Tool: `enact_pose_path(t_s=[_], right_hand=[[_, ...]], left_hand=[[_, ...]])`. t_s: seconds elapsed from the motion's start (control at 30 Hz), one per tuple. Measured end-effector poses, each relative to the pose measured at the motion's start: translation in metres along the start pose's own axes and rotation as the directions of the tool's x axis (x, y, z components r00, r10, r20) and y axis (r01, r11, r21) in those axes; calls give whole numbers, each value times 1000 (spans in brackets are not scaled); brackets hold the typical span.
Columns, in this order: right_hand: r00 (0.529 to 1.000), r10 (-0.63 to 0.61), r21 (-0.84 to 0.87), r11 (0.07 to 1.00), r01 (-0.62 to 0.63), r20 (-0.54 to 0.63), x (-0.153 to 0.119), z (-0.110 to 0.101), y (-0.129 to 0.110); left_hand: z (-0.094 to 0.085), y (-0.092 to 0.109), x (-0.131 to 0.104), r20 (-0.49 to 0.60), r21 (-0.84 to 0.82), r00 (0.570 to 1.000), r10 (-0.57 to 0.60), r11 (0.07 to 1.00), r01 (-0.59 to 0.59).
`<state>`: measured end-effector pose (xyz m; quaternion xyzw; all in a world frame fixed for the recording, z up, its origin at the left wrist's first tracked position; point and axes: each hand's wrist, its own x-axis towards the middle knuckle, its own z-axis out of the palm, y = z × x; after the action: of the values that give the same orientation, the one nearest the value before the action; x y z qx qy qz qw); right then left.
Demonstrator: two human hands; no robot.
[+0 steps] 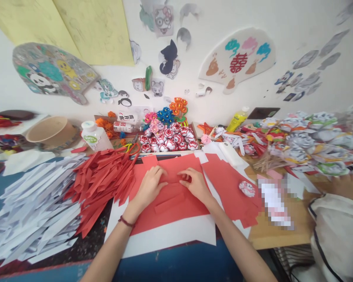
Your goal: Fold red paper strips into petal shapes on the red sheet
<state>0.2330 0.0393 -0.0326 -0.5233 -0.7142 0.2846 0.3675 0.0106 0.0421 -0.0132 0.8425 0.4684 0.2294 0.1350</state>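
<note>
My left hand [151, 182] and my right hand [195, 182] face each other above red paper sheets [147, 219]. Thumb and fingers of both hands are curled around the ends of a small red paper strip [173, 177], whose outline blends into the red beneath. Just below my hands lies a folded red strip [170, 201]. White sheets [170, 239] stick out from under the red ones. Left of my hands is a heap of folded red strips [102, 176], with a bigger heap of folded white strips [38, 207] beyond it.
A tray of red-and-white paper flowers [170, 138] stands behind the sheets, near a white bottle [95, 136] and yellow-handled scissors [129, 148]. One paper flower [247, 188] rests on more red paper [229, 184]. Paper bundles [308, 141] fill the right. A person's light sleeve [338, 231] is at far right.
</note>
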Motion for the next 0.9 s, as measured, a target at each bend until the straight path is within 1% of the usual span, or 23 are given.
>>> enact_pose_path(t_s=[0.07,0.13,0.2,0.27,0.33,0.43,0.53,0.63,0.77,0.9], right_hand=[[998,15,14,1000,-14,-62,0,2,0],[995,1,9,1000,0,-101,-2,3,0],[995,-43,-8,999,42,-94,-5,3,-1],[993,-93,-55,994,89,-70,-9,2,-2],[991,-127,-122,985,120,-48,-12,1,-2],[988,-151,-201,969,147,-7,-13,-3,-2],[990,-139,-243,960,139,18,-13,-6,-5],[991,-127,-265,955,136,49,-12,-7,-7],[972,-181,-347,911,224,152,-12,-6,-8],[956,-181,-408,874,264,231,-12,-4,-8]], left_hand=[[-2,4,-2,14,77,999,32,996,-33],[-3,8,-4,66,157,994,90,983,-100],[-5,11,-6,97,214,988,122,967,-140],[-6,12,-7,97,250,988,122,958,-143],[-6,10,-8,82,263,991,103,957,-121],[-7,6,-9,72,217,996,61,973,-76],[-9,3,-9,74,154,997,22,987,-33],[-10,4,-7,93,127,995,-39,992,27],[-10,7,-5,127,116,987,-99,990,85],[-8,9,-7,96,125,985,-144,983,132]])
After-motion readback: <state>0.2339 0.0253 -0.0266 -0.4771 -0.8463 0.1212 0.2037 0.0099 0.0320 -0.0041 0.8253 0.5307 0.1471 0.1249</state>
